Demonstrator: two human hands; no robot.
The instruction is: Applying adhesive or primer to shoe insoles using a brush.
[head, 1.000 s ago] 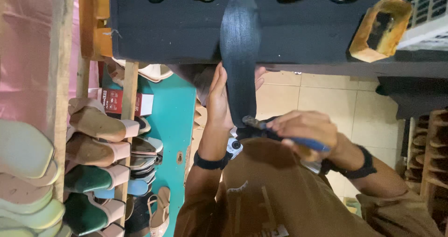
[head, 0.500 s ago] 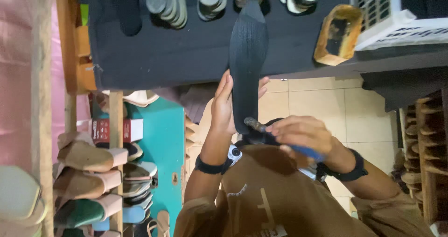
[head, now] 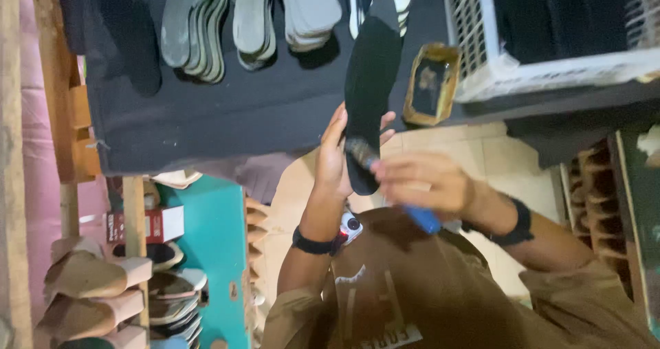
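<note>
While held, black insole [head: 371, 74] long axis vertical

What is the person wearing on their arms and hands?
Both hands are bare, with no gloves. The left hand has a black band around its wrist, with a small white and red thing beside it. The right hand has a wider black wristband. Further up, both arms go into short brown sleeves.

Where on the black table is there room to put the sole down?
The bare black cloth between the grey insole stacks and the table's near edge, left of the held black sole, is free. Crowded: the far side with stacks, the right with the yellow tin and white basket.
</note>
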